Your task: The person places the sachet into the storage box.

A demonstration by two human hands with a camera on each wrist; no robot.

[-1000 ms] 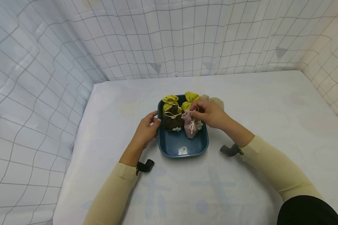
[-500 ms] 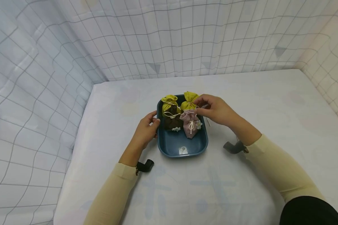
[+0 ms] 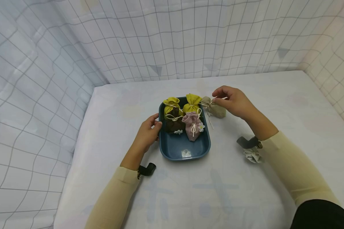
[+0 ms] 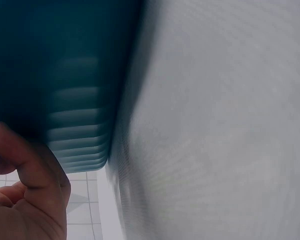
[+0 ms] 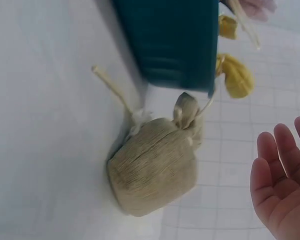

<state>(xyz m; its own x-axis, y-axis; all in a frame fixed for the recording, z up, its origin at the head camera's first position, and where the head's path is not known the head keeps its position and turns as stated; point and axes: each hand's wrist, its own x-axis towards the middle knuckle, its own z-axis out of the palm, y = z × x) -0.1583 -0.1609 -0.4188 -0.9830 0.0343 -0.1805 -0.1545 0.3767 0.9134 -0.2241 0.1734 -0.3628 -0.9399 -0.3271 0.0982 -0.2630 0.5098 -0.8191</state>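
Observation:
In the head view, my left hand (image 3: 147,132) grips the left rim of a blue plastic tray (image 3: 172,149), thumb on the edge. Inside the tray's far half are two yellow drawstring pouches (image 3: 171,103), a dark brown pouch (image 3: 172,126) and a pink pouch (image 3: 190,128) with a white flower. My right hand (image 3: 232,101) hovers by a beige drawstring pouch (image 3: 218,110), which lies on the table against the tray's far right side. The right wrist view shows the fingers (image 5: 285,150) loosely bent, nothing between them, apart from the beige pouch (image 5: 155,167).
A pale grey-white pouch (image 3: 253,156) lies on the table under my right wrist, partly hidden by the wrist camera. The white-covered table (image 3: 126,108) is bounded by grid-patterned curtains (image 3: 183,41) at the back and sides.
My right hand has let go of the pink pouch in the tray and moved right and back to the beige pouch. The pale grey-white pouch has come into view. My left hand keeps its place.

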